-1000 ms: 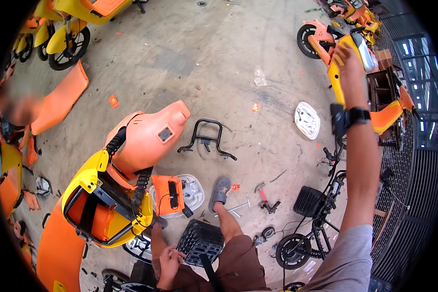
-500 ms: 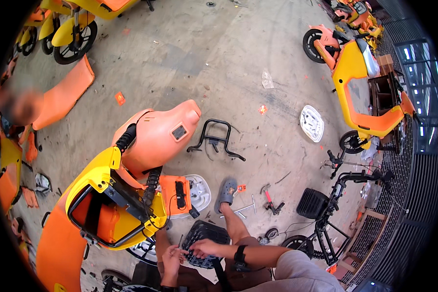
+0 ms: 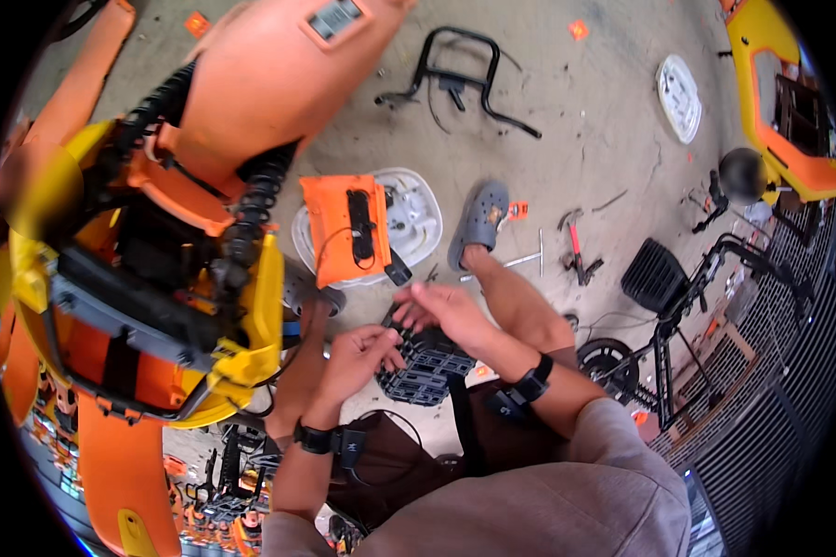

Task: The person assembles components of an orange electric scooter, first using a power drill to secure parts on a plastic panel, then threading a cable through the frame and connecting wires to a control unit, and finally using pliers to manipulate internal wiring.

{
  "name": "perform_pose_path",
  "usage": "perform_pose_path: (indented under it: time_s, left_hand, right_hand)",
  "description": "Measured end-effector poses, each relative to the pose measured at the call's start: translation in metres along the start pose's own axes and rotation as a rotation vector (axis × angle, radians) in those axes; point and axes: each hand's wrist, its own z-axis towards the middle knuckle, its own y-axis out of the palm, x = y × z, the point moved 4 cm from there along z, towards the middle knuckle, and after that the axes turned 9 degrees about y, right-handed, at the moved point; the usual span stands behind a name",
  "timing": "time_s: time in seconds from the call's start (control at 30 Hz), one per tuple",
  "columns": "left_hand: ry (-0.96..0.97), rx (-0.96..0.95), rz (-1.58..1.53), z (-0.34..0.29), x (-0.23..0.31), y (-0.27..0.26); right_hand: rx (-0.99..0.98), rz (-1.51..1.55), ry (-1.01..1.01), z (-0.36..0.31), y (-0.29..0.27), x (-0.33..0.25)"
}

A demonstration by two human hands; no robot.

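Observation:
Low in front of me is a black slatted plastic basket (image 3: 425, 371), close to my knees. At its left edge, my left hand (image 3: 355, 360) is closed, thumb and fingers pinched together; whatever lies between them is too small to make out. Just above the basket's far side hovers my right hand (image 3: 444, 314), palm down, its fingers bent and a little apart with nothing visible in them. The hands are near each other but apart.
A yellow and orange scooter body (image 3: 251, 316) stands close on the left. Beyond the basket, an orange pouch (image 3: 336, 223) lies on a white plastic shell (image 3: 409, 209). A black tube rack (image 3: 455, 79), a red-handled hammer (image 3: 575, 243) and a T-shaped rod (image 3: 540, 252) lie on the floor.
My view has tipped down and come closer, so the scooter body and basket look larger. The right hand has lifted off the basket and its fingers have loosened; the left stays pinched.

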Motion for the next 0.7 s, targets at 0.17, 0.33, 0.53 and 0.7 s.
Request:
perform_pose_path:
  time_s: [0.17,0.33,0.53,0.7]
  left_hand:
    - [0.061,0.162,0.136,0.017,0.013,-0.032]
    - [0.152,0.219,0.124,0.020,0.025,-0.042]
    - [0.405,0.207,0.248,-0.034,0.013,-0.005]
    - [0.584,0.101,0.182,-0.061,0.012,0.020]
  right_hand:
    - [0.227,0.292,-0.237,-0.035,-0.033,-0.061]
    - [0.214,0.374,-0.385,-0.063,-0.048,-0.066]
    - [0.018,0.477,-0.459,-0.071,-0.044,-0.042]
    - [0.349,0.155,-0.971,-0.084,-0.033,-0.023]
